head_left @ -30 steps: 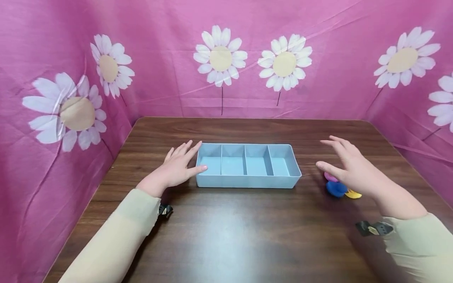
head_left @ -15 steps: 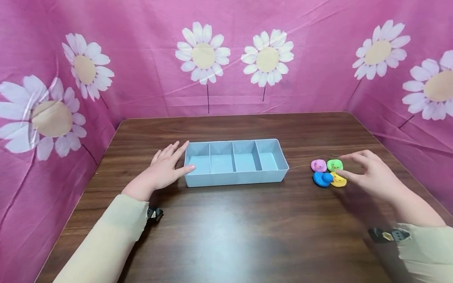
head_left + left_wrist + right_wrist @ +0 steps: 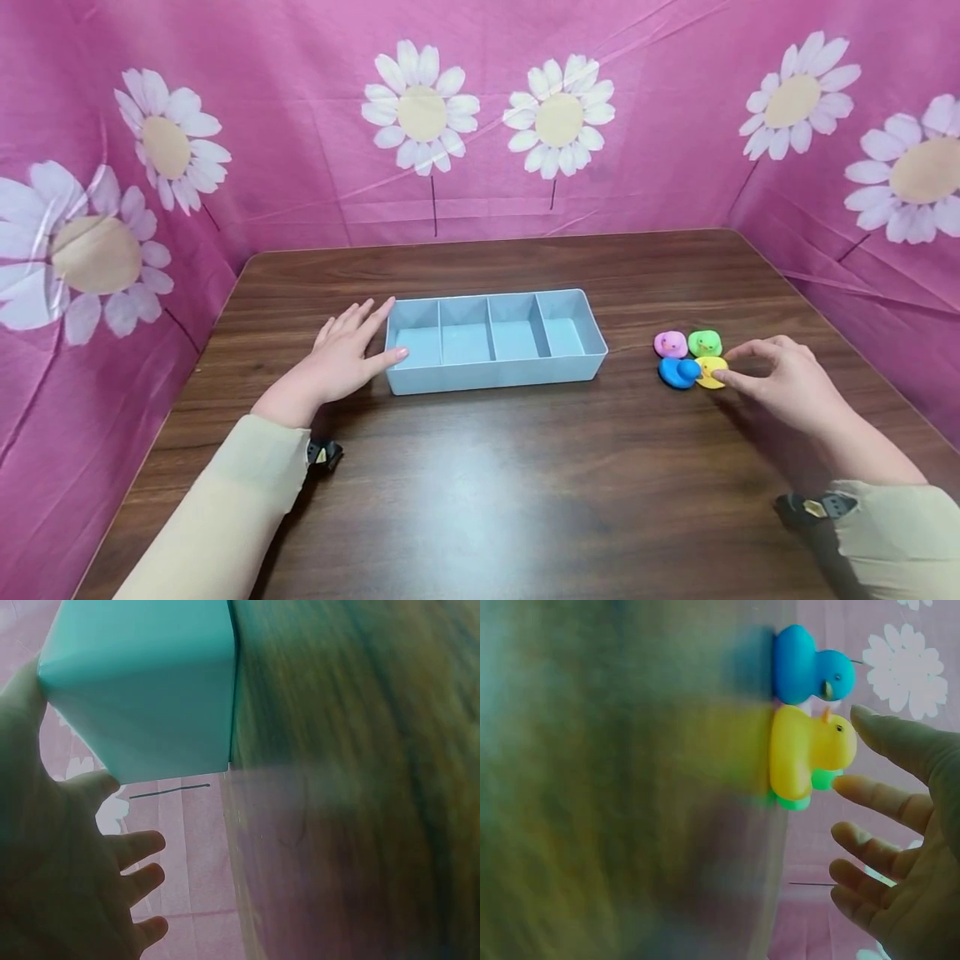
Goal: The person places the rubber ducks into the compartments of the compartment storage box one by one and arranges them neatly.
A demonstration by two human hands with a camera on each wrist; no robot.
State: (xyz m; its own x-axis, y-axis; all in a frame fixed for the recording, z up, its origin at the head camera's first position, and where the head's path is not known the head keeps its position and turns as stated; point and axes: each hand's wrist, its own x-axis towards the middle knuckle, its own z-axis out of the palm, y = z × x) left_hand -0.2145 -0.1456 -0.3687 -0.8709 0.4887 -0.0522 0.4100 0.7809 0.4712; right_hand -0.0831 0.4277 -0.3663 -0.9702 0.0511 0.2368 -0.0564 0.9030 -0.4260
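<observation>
A light blue box (image 3: 495, 372) with several compartments in a row stands on the table. My left hand (image 3: 330, 367) is at its left end, fingers spread, thumb over the near rim and index finger at the far corner; the left wrist view shows this hand (image 3: 67, 847) beside the box wall (image 3: 150, 720). To the right sit a pink duck (image 3: 670, 344), a green duck (image 3: 705, 342), a blue duck (image 3: 677, 373) and a yellow duck (image 3: 709, 372), close together. My right hand (image 3: 795, 387) is at the yellow duck (image 3: 799, 754), thumb and index finger parted around its head.
The brown wooden table (image 3: 480, 467) runs to a pink cloth (image 3: 300, 150) printed with white daisies, which hangs behind and along both sides. Bare table lies between the box and the ducks.
My right hand has come down and to the right, its thumb and index finger now at the yellow duck. The ducks have come into full sight. My left hand stays at the box while the view shifts.
</observation>
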